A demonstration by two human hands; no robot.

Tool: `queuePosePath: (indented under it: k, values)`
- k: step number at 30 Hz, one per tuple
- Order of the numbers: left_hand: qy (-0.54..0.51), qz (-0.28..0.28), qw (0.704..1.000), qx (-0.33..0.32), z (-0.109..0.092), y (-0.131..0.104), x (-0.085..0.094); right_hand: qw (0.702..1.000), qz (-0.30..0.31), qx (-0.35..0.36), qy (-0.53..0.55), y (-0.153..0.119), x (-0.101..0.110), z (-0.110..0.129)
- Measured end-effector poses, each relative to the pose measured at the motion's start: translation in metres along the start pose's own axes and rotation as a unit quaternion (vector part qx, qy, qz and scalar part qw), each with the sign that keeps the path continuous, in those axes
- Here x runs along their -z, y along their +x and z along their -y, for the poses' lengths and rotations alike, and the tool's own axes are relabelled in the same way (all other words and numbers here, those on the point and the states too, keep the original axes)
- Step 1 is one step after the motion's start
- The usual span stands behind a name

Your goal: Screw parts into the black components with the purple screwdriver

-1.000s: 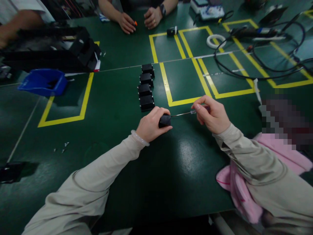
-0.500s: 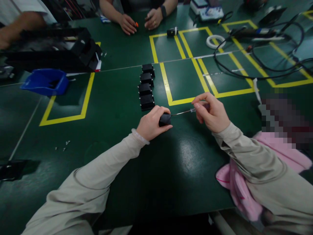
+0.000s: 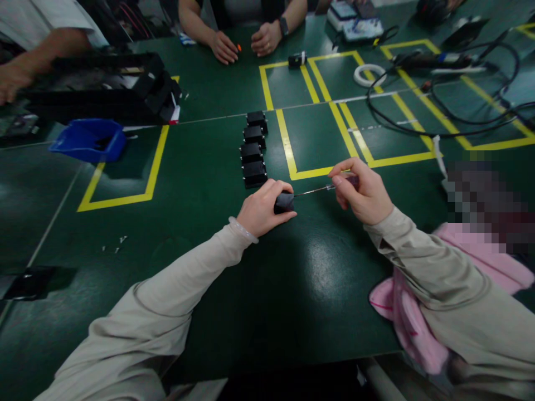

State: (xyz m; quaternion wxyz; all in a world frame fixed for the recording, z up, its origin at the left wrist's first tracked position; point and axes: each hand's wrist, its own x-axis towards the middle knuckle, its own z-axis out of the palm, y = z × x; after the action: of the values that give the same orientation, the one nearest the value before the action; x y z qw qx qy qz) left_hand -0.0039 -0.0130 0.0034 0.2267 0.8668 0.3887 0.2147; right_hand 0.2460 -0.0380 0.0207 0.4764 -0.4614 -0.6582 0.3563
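Observation:
My left hand [image 3: 262, 210] grips a small black block [image 3: 285, 202] on the green table, fingers over its top and thumb along the near side. In my right hand [image 3: 363, 188] is a screwdriver [image 3: 312, 191], its handle pinched between fingers and thumb. The thin metal shaft points left and its tip meets the right end of the block; the exact contact is too small to make out. Just beyond my left hand, several similar black blocks [image 3: 252, 152] with small shiny screws at their sides stand in a row.
Loose screws [image 3: 121, 240] lie at the left. A blue bin [image 3: 90, 139] stands before a black tray [image 3: 100, 92]. Co-workers' hands [image 3: 266, 40] rest across the table. Black cables [image 3: 401, 125], a white tape ring [image 3: 369, 74] and pink cloth [image 3: 407, 317] are to the right.
The view has shifted slightly, so the far things sit a little further right. Both my hands keep the same grip. A co-worker's hands opposite have moved slightly.

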Motion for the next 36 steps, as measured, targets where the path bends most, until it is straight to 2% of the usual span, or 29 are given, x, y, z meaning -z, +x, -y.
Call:
queuePosePath:
  k: [36]
  values:
    - [0.004, -0.001, 1.0, -0.003, 0.0, 0.0007, -0.0002, 1.0, -0.001, -0.009, -0.004, -0.0012, -0.0001, -0.0028]
